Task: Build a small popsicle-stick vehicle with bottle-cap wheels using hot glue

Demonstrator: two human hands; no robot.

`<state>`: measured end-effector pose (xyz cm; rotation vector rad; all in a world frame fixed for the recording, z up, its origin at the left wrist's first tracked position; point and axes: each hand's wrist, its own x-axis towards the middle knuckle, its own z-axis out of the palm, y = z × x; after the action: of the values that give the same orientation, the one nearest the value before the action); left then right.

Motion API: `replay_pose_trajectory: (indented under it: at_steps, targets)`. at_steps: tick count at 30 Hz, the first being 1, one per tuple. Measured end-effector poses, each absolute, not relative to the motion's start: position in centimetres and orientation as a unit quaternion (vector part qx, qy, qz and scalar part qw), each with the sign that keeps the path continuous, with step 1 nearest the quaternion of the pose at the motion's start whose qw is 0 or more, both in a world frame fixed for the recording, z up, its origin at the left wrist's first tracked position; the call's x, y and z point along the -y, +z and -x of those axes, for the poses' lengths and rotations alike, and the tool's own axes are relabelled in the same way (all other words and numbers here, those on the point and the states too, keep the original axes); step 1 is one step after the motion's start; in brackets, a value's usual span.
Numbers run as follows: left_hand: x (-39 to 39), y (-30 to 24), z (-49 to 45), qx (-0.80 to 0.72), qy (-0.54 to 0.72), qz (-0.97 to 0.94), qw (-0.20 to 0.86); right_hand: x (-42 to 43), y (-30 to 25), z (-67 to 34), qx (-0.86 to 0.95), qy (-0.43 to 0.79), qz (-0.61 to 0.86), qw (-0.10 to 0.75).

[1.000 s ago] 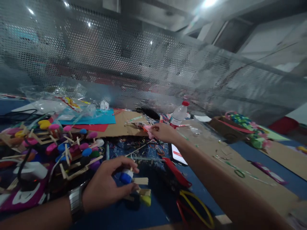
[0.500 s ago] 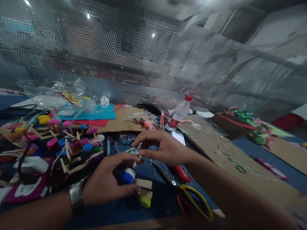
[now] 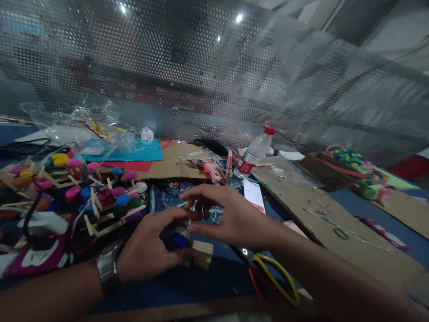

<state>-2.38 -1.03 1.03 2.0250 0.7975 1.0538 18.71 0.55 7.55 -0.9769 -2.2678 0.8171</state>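
My left hand, with a metal-banded watch at the wrist, is curled round a small wooden-stick piece. Its thumb presses on the sticks' near end. A blue and white part shows between thumb and fingers, partly hidden. My right hand arches over from the right, fingers bent and close to the left fingertips. Whatever its fingertips pinch, if anything, is too small to make out. Scissors with yellow and red handles lie under the right forearm, their blades mostly covered.
Several stick pieces with coloured pads crowd the left side, beside a purple and white object. Behind my hands stand a red-capped bottle and a lit phone. Cardboard lies to the right; a perforated metal screen rises behind.
The view has shifted slightly. My right hand has moved a little left and down over the left fingertips, and the stick piece has turned, its yellow end now mostly out of sight.
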Motion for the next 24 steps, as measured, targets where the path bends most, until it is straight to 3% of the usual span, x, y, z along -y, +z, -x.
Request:
replay_pose_trajectory:
  at_steps: [7, 11, 14, 24]
  targets:
    - [1.1, 1.0, 2.3, -0.323, 0.416, -0.784, 0.330, -0.3, 7.1, -18.7, 0.834, 0.256, 0.400, 0.283]
    - [1.1, 1.0, 2.4, -0.321, 0.430, -0.775, 0.333, -0.1, 7.2, -19.9, 0.818, 0.229, 0.401, 0.342]
    - [1.0, 1.3, 2.4, -0.301, 0.439, -0.793, 0.295, 0.5, 6.8, -21.3, 0.803, 0.211, 0.393, 0.395]
    - [0.1, 1.4, 2.4, -0.239, 0.517, -0.802, 0.182, 2.6, 2.9, -22.6, 0.816, 0.180, 0.318, 0.448]
